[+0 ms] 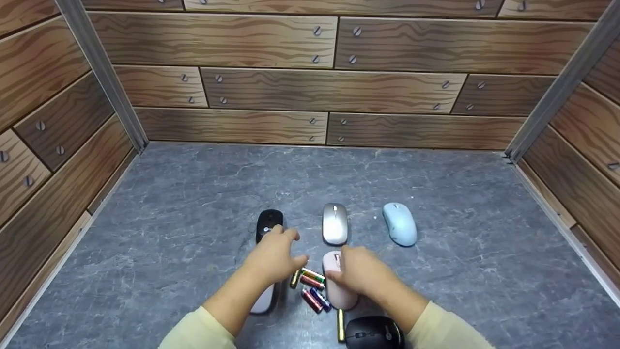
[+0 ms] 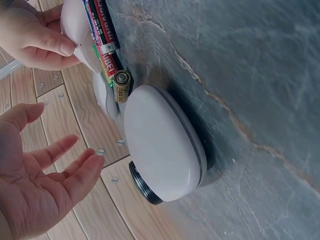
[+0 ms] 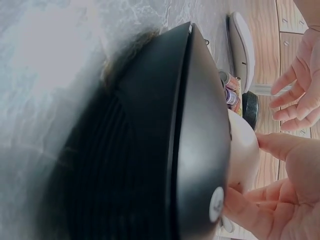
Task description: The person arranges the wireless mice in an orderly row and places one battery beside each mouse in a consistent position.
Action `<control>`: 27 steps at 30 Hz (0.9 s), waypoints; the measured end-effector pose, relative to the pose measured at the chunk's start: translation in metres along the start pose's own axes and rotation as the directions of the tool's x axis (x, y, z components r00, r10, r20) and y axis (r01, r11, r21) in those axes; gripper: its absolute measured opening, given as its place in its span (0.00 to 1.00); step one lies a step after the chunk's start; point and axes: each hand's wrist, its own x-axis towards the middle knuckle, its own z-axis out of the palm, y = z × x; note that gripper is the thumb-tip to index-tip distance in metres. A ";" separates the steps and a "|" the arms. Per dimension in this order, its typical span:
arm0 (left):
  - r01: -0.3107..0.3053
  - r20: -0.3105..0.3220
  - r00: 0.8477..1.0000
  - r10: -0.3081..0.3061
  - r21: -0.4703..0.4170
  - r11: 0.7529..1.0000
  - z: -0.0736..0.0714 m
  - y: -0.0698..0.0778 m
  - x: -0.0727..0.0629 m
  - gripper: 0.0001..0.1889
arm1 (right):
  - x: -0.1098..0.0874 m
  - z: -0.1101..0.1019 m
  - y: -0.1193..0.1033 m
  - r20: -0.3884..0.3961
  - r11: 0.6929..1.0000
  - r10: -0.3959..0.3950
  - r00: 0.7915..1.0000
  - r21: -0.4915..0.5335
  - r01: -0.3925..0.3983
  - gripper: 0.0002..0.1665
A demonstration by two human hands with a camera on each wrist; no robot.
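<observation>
My right hand (image 1: 363, 272) holds a pale pink computer mouse (image 1: 340, 294) on the tabletop, with thumb and fingers at its two sides. To the left, my left hand (image 1: 273, 254) hovers with loosely spread fingers and nothing in them. Beneath its wrist lies a whitish mouse (image 2: 160, 145) with a dark base, partly hidden in the head view. Between the hands, several small batteries (image 1: 311, 299) in red, blue, green and gold lie loosely grouped beside the pink mouse. One gold battery (image 1: 341, 325) lies just below that mouse.
A larger black mouse (image 1: 375, 332) sits at the front edge of the head view, close to my right wrist. Farther back stand a black mouse (image 1: 269, 219), a silver mouse (image 1: 335, 224) and a light blue mouse (image 1: 400, 224). Wood-patterned walls (image 1: 266, 89) enclose the grey marbled tabletop (image 1: 193, 194).
</observation>
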 end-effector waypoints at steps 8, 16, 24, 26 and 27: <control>-0.032 -0.013 0.999 0.031 -0.026 0.999 0.003 0.001 0.000 0.23 | 0.002 0.002 -0.004 -0.020 0.998 0.050 0.999 -0.022 -0.050 0.23; -0.050 -0.033 0.998 0.049 -0.025 0.998 0.007 0.001 0.000 0.23 | 0.001 0.000 -0.002 -0.018 0.999 0.035 0.999 -0.025 -0.036 0.24; -0.062 -0.043 0.997 0.061 -0.017 0.998 0.012 0.001 -0.001 0.22 | -0.005 -0.015 0.001 0.006 0.999 0.012 1.000 0.037 -0.012 0.29; -0.067 -0.043 0.997 0.066 -0.016 0.998 0.012 0.001 -0.001 0.22 | -0.008 -0.020 0.003 0.025 0.999 -0.003 1.000 0.038 0.002 0.28; -0.067 -0.040 0.997 0.066 -0.013 0.998 0.012 0.001 -0.001 0.22 | -0.009 -0.023 0.003 0.035 0.999 -0.015 0.999 0.035 0.013 0.26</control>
